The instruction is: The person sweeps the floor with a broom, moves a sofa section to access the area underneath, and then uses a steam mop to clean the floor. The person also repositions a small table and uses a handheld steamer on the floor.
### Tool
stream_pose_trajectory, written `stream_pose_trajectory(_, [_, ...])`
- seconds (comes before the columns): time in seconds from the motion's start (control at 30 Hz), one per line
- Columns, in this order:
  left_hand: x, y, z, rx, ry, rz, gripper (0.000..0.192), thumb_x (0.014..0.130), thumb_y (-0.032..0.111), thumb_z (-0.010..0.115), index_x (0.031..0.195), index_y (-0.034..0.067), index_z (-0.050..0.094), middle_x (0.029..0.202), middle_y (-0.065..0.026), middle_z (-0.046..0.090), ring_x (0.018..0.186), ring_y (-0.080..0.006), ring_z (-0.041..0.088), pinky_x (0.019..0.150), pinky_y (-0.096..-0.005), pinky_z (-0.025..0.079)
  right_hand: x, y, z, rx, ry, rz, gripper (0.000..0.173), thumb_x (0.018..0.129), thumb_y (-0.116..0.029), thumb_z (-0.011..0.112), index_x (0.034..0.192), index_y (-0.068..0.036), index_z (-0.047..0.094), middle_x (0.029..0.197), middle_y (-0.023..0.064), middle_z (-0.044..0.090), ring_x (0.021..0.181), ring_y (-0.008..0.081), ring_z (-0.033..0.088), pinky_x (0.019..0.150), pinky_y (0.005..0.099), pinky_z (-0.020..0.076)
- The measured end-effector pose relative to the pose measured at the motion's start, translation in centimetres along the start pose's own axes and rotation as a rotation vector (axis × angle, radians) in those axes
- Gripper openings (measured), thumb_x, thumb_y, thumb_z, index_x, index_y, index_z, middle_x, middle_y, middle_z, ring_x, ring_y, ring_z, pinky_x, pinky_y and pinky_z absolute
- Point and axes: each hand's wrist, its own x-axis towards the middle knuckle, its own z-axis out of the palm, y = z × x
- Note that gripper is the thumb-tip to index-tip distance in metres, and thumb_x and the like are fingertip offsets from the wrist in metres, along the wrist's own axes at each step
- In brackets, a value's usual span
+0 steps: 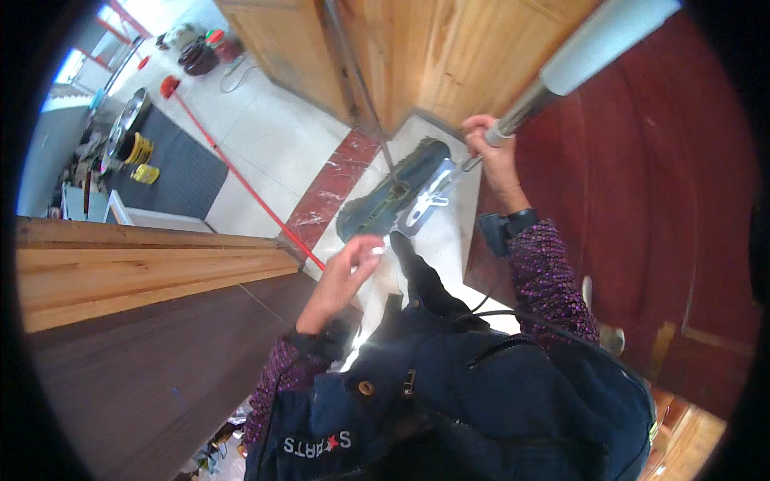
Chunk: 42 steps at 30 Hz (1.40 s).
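My right hand (490,150) grips a metal pole (520,114) with a thick pale sleeve on its upper part. The pole slants down to a clear plastic flat head (430,198) with a white fitting. Beside and partly under that head lies a grey-green mop pad (367,213) on the pale floor, with a thin metal pole (361,84) rising from its middle. My left hand (346,276) hovers low near the pad's lower end, fingers curled and blurred. A small white spot shows at its fingertips; whether it holds something is unclear.
A red pole (240,180) slants across the doorway floor to a red head (169,87). Wooden panelling (469,54) stands ahead, a dark red door (625,180) at right, a brown panel (150,355) at left. Yellow containers (141,149) stand on a dark mat (186,162).
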Motion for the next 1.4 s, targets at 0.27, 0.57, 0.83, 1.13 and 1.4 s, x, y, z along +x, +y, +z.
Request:
stream_pose_trajectory(0.27, [-2.5, 12.2, 5.1, -0.309, 0.033, 0.640, 0.053, 0.076, 0.011, 0.063, 0.124, 0.001, 0.044, 0.118, -0.0102, 0.052, 0.110, -0.0192, 0.049, 0.094, -0.0327, 0.039, -14.6, -8.9, 8.1, -0.201, -0.476, -0.218, 0.037, 0.074, -0.021, 0.068, 0.102, -0.001, 0.055, 0.089, 0.0128, 0.059, 0.084, 0.0207, 0.057, 0.075, 0.0343, 0.0464])
stream_pose_trajectory(0.57, [-8.4, 16.0, 14.3, -0.404, 0.442, 0.620, 0.027, 0.095, 0.021, 0.049, 0.072, 0.014, 0.037, 0.056, 0.0051, 0.029, 0.049, -0.0052, 0.026, 0.054, -0.0243, 0.035, -30.9, -4.8, -7.2, -0.386, -0.580, 0.108, 0.050, 0.073, -0.023, 0.068, 0.116, -0.003, 0.050, 0.097, 0.0174, 0.059, 0.092, 0.0326, 0.057, 0.081, 0.0394, 0.0445])
stream_pose_trajectory(0.83, [-16.1, 20.0, 32.6, -0.338, 0.413, 0.451, 0.026, 0.093, 0.024, 0.052, 0.073, 0.010, 0.041, 0.058, 0.0025, 0.034, 0.055, -0.0088, 0.033, 0.063, -0.0259, 0.038, -58.9, 5.9, -22.8, 0.327, -0.030, 0.858, 0.026, 0.083, -0.021, 0.058, 0.098, 0.000, 0.062, 0.081, 0.0055, 0.064, 0.071, 0.0133, 0.062, 0.060, 0.0250, 0.0505])
stream_pose_trajectory(1.13, [-21.3, 25.4, 51.6, -0.363, -0.028, 0.781, 0.016, 0.084, 0.005, 0.051, 0.097, 0.004, 0.042, 0.059, -0.0043, 0.046, 0.042, -0.0115, 0.045, 0.040, -0.0260, 0.043, -70.7, 6.0, -32.9, 0.606, 0.110, 0.967, 0.031, 0.090, -0.016, 0.054, 0.116, 0.000, 0.051, 0.098, 0.0107, 0.065, 0.083, 0.0163, 0.064, 0.072, 0.0269, 0.0534])
stream_pose_trajectory(1.4, [-19.3, 30.3, 61.3, -0.552, 0.006, 0.902, 0.014, 0.088, 0.005, 0.051, 0.094, 0.004, 0.038, 0.061, -0.0035, 0.046, 0.043, -0.0082, 0.045, 0.043, -0.0199, 0.038, -70.4, 2.3, -42.1, 0.683, 0.314, 0.853, 0.029, 0.091, -0.017, 0.053, 0.115, 0.000, 0.052, 0.100, 0.0114, 0.064, 0.081, 0.0187, 0.066, 0.068, 0.0292, 0.0555])
